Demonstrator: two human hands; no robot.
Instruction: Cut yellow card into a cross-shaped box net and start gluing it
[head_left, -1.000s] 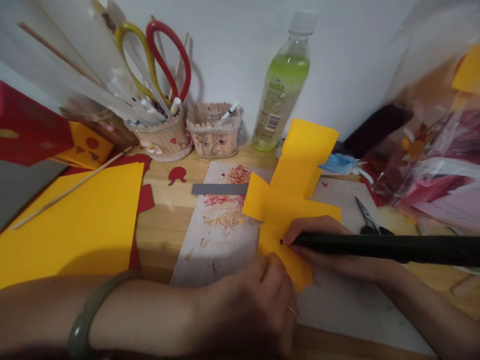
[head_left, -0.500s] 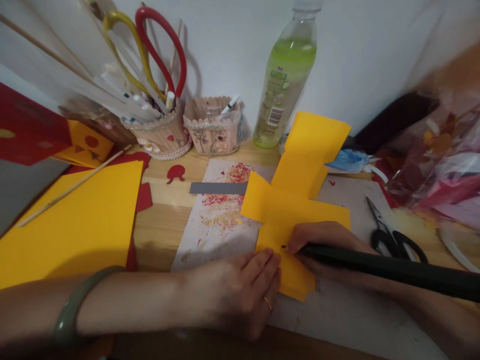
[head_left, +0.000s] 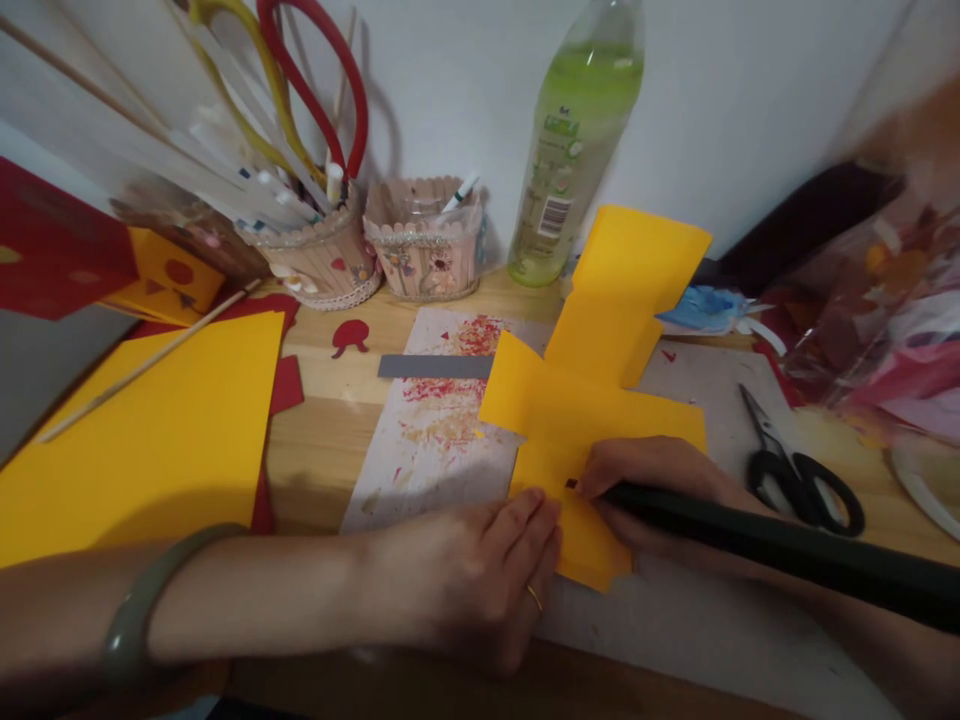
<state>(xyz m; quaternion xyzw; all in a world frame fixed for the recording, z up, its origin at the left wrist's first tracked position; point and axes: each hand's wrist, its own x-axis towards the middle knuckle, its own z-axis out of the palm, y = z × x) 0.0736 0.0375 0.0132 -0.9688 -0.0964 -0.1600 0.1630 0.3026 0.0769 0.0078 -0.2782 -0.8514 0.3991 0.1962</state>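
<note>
A yellow paper cut-out [head_left: 600, 345], cross-shaped with folded flaps, lies on a stained white work sheet [head_left: 442, 470]. My left hand [head_left: 495, 570] rests on its lower left edge, fingers lying side by side and thumb hidden. A ring and a green bangle are on that arm. My right hand [head_left: 652, 480] is closed around a long black pen-shaped tool [head_left: 750, 535] over the lower part of the cut-out. The tool's tip is hidden behind the fingers. Beside the right fingertips, a small dark red spot [head_left: 571, 483] shows on the yellow paper; I cannot tell whether it is a hole or a scrap.
Black-handled scissors [head_left: 795, 480] lie at right. A grey strip [head_left: 435, 367] touches the cut-out's left side. Yellow sheets [head_left: 150, 440] with a wooden stick [head_left: 150, 365] lie left. Behind stand a filled tool holder [head_left: 322, 260], a small basket [head_left: 424, 255] and a green drink bottle [head_left: 570, 150].
The view has shifted slightly, so the background sits a little higher. More of the dark red spot shows beside the right fingertips. Both hands stay nearly in place on the paper.
</note>
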